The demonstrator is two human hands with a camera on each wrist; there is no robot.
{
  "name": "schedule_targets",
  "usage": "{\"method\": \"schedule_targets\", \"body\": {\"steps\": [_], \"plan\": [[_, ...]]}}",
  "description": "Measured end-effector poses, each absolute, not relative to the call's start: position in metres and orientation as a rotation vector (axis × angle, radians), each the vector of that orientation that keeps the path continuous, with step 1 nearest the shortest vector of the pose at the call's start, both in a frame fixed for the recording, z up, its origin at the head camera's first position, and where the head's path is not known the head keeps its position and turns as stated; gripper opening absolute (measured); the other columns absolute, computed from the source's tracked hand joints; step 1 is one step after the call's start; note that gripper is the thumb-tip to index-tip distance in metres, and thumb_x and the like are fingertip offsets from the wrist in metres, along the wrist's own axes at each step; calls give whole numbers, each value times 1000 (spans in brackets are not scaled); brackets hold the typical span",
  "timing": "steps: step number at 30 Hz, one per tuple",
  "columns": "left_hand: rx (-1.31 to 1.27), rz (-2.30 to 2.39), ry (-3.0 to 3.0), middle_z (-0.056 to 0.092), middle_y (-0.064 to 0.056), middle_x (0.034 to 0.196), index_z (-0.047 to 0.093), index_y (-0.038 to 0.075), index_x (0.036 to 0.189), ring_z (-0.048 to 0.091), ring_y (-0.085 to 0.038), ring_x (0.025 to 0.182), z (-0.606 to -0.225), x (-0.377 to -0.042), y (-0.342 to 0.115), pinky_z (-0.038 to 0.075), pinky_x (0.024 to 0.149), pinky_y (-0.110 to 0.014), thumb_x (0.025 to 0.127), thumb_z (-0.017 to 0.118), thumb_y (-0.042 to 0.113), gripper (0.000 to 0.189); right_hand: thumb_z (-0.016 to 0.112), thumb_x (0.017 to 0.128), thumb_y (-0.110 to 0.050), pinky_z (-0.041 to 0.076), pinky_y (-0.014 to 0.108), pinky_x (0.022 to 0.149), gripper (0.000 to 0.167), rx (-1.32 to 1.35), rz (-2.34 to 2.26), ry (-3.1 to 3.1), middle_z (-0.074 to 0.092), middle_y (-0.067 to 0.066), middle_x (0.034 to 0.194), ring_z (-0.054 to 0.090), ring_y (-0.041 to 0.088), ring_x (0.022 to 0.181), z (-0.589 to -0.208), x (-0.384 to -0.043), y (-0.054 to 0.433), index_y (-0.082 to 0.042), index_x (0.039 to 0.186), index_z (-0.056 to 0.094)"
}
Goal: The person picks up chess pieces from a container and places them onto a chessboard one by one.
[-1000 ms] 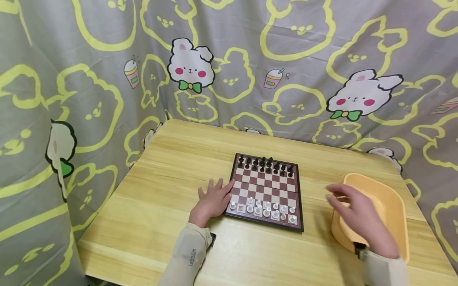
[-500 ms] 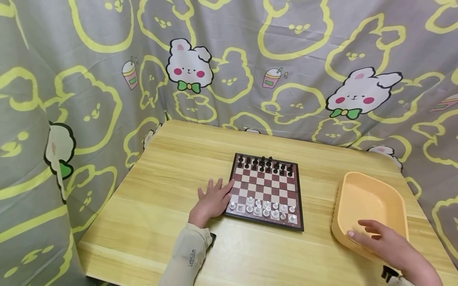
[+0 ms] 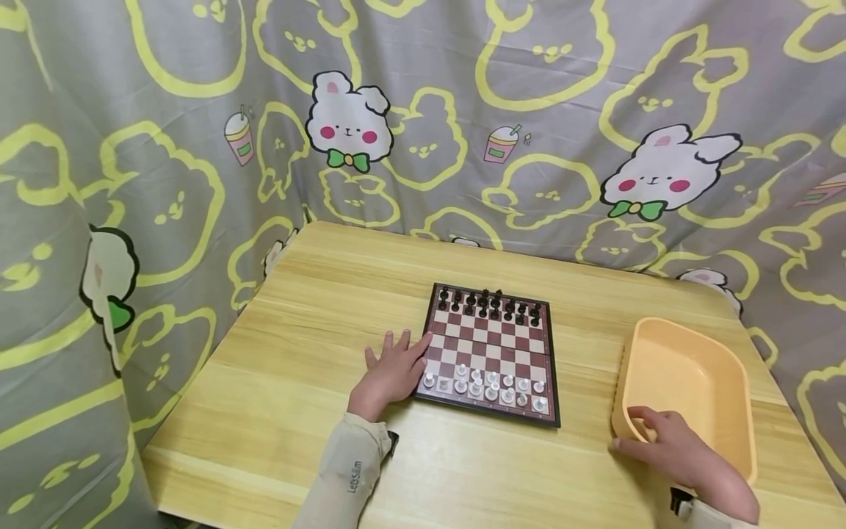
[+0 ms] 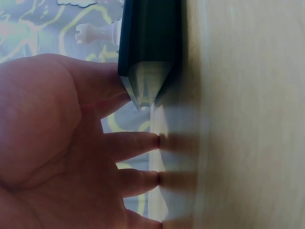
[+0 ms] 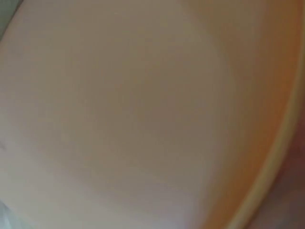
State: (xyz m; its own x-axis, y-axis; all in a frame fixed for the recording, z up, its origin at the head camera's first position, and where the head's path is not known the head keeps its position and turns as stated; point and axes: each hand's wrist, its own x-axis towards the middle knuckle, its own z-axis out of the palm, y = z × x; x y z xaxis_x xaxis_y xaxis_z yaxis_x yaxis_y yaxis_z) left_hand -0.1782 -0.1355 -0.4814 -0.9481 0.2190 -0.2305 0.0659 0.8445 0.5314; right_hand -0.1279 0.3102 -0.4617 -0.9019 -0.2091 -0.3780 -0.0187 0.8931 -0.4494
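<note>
A folding chessboard [image 3: 485, 342] lies flat mid-table. Black chess pieces [image 3: 489, 303] stand in two rows along its far side, and white chess pieces [image 3: 492, 389] along its near side. My left hand [image 3: 390, 375] rests beside the board's left edge with fingers spread; the index finger touches that edge. In the left wrist view the board's dark side [image 4: 150, 38] meets the thumb side of that hand [image 4: 62, 138], other fingertips on the wood. My right hand [image 3: 681, 448] grips the near-left rim of an orange plastic basin [image 3: 694, 367], thumb outside, fingers inside. The right wrist view is blurred.
The light wooden table [image 3: 330, 294] carries the board and basin. Grey curtains [image 3: 436, 88] with yellow outlines and rabbit faces hang along its back and sides. The basin stands to the board's right, with a strip of tabletop between them.
My right hand has moved from the basin's left side, back over its near part, then left onto the near-left rim, which it now grips. The left hand and chessboard stay in place.
</note>
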Motion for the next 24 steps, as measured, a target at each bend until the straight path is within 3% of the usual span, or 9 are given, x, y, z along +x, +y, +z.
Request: {"method": "schedule_targets", "body": {"steps": [4, 7, 11, 13, 15, 17, 21, 24], "plan": [[215, 772, 2742, 24, -23, 168, 35, 24, 164, 8, -52, 154, -482, -178, -136, 2, 114, -80, 112, 41, 30, 52, 67, 100, -35, 54, 52, 87, 71, -163, -668, 2595, 64, 36, 120, 64, 45, 111, -464, -130, 310, 21, 138, 44], [214, 768, 2743, 24, -23, 168, 35, 24, 164, 8, -52, 154, -482, -177, -137, 2, 114, -80, 112, 40, 30, 52, 66, 100, -40, 53, 50, 87, 67, -126, -661, 2591, 66, 30, 118, 64, 42, 111, -463, -130, 308, 14, 136, 51], [207, 769, 2742, 24, -23, 168, 35, 24, 164, 8, -52, 154, -481, -176, -137, 2, 114, -80, 112, 40, 30, 52, 67, 100, -41, 46, 33, 72, 44, -105, -735, 2576, 63, 10, 88, 58, 24, 88, -461, -126, 306, 0, 118, 61], [207, 775, 2741, 24, -23, 168, 35, 24, 163, 8, -52, 154, -482, -176, -137, 2, 113, -80, 112, 41, 30, 52, 65, 101, -40, 42, 29, 69, 41, -104, -773, 2556, 57, 4, 82, 53, 20, 83, -459, -125, 306, -2, 115, 61], [207, 775, 2741, 24, -23, 168, 35, 24, 164, 7, -52, 154, -481, -176, -137, 2, 113, -80, 112, 40, 30, 52, 60, 104, -41, 43, 27, 69, 44, -87, -816, 2517, 60, 3, 87, 53, 18, 85, -457, -126, 309, 0, 119, 62], [208, 771, 2741, 23, -23, 168, 35, 24, 164, 7, -52, 154, -481, -177, -137, 2, 114, -80, 112, 40, 31, 52, 49, 109, -44, 50, 31, 77, 57, -64, -844, 2474, 68, 17, 102, 61, 28, 99, -455, -128, 312, 7, 129, 60], [209, 759, 2743, 23, -22, 168, 34, 25, 164, 7, -52, 154, -481, -178, -136, 2, 114, -79, 112, 40, 31, 53, 23, 114, -47, 53, 33, 89, 74, 7, -909, 2418, 58, 33, 137, 56, 43, 127, -455, -131, 318, 16, 140, 51], [211, 754, 2741, 22, -22, 168, 34, 25, 164, 6, -52, 154, -481, -179, -136, 1, 114, -79, 112, 40, 31, 53, 29, 115, -39, 50, 25, 83, 63, -4, -931, 2476, 63, 28, 131, 61, 26, 117, -457, -131, 319, 14, 137, 55]]}}
